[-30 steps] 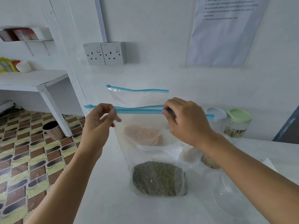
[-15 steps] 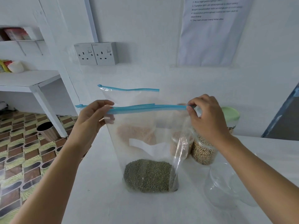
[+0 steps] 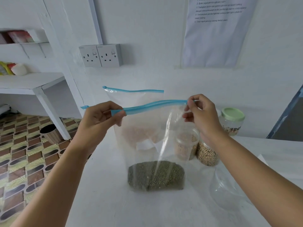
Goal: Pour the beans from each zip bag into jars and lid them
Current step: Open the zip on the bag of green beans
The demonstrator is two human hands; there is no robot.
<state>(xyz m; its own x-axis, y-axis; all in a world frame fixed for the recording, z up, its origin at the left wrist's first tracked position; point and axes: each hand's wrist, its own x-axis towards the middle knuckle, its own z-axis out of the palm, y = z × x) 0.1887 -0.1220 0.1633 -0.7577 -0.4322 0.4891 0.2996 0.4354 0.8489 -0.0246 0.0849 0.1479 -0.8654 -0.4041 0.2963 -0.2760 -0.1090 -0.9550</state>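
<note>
White wall (image 3: pixel 147 30) bears a printed notice (image 3: pixel 213 38), its lines too blurred to read. On the white table (image 3: pixel 101 202) stands the zip bag (image 3: pixel 141 154) of green beans (image 3: pixel 155 176), left hand (image 3: pixel 96 123) and right hand (image 3: pixel 203 117) each pinching its blue zipper (image 3: pixel 155 104) in a tight grip.

- Soft, even, cool light; the wall (image 3: pixel 147 38) above the right hand (image 3: pixel 202 115) looks flat and bluish.
- Shadows on the table (image 3: pixel 101 202) are faint.
- A pale glare streak runs down the bag (image 3: pixel 144 128) below the right hand.
- Straight lines lean and bow left of the left hand (image 3: pixel 98 122); detail is slightly soft.
</note>
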